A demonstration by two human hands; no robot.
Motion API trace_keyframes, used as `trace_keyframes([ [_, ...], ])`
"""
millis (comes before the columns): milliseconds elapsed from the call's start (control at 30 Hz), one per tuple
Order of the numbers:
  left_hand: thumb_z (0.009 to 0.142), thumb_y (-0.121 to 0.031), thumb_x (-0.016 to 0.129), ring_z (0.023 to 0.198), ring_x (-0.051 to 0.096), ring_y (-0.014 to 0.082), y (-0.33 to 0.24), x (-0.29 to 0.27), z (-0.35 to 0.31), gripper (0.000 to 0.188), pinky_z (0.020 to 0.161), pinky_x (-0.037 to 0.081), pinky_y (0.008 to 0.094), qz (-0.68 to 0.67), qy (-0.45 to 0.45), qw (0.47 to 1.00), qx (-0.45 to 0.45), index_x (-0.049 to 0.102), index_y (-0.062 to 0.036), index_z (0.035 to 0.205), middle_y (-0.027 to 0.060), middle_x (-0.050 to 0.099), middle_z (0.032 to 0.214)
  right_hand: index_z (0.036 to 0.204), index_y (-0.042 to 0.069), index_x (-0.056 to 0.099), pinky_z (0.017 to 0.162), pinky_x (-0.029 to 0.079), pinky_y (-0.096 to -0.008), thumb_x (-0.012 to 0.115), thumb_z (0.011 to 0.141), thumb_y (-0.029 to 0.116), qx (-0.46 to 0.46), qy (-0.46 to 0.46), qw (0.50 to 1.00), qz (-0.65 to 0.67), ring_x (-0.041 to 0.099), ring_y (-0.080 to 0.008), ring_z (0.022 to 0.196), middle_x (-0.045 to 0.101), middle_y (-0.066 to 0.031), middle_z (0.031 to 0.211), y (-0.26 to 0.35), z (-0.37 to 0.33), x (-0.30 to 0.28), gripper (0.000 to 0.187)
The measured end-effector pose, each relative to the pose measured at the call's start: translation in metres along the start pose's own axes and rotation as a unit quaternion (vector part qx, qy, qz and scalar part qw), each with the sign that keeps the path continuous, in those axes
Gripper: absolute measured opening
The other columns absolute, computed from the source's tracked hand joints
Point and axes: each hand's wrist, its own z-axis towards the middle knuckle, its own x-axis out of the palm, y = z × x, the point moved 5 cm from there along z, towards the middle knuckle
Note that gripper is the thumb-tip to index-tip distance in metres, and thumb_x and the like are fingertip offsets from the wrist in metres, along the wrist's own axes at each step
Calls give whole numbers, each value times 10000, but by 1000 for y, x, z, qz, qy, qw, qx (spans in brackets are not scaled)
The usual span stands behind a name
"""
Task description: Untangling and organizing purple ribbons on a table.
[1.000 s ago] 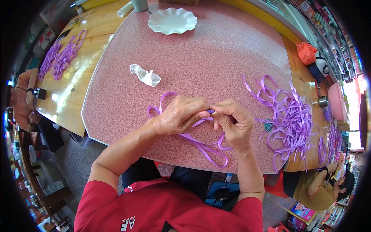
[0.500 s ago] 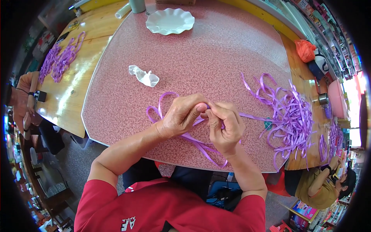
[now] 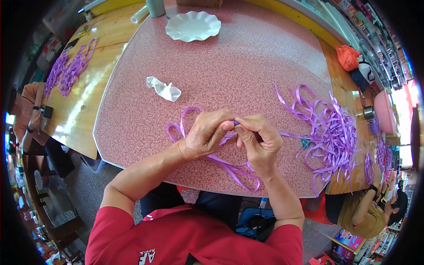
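Observation:
My left hand [image 3: 206, 132] and my right hand [image 3: 259, 141] meet above the pink speckled table [image 3: 132, 128]. Both are closed, pinching a purple ribbon [image 3: 240, 179] between thumbs and fingertips. A small dark purple bit shows where the fingertips come together; its exact form is mostly hidden. Loops of the ribbon lie on the table left of and below my hands. From beside my right hand a strand runs right toward a large tangled pile of purple ribbon [image 3: 333, 132].
A crumpled white plastic piece [image 3: 163, 89] lies beyond my left hand. Farther off stands a white scalloped plate [image 3: 193, 26]. More purple ribbon [image 3: 73, 70] rests on the wooden table at left. Other people sit at left and lower right. A red bag [image 3: 348, 57] is at far right.
My right hand has turned slightly and its fingers have shifted at the pinch. The left hand stays nearly in place. The person at left has moved their hands.

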Motion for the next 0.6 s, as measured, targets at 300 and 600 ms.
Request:
trace_keyframes([
  [300,1042,-294,447,623,596,269,-2,3,-5,331,569,464,357,-58,-3,998,-9,575,5,980,117,584,763,1025,4,668,554,527,-240,669,891,-7,-125,31,984,-126,650,-144,682,653,-116,913,12,6,1,134],
  [600,1058,-317,412,691,589,198,8,4,-2,376,629,472,325,-101,-2,990,-103,588,14,1027,113,582,769,971,-5,648,596,541,-271,717,835,-35,-179,-2,965,-194,661,-184,729,657,-123,894,8,11,3,155],
])
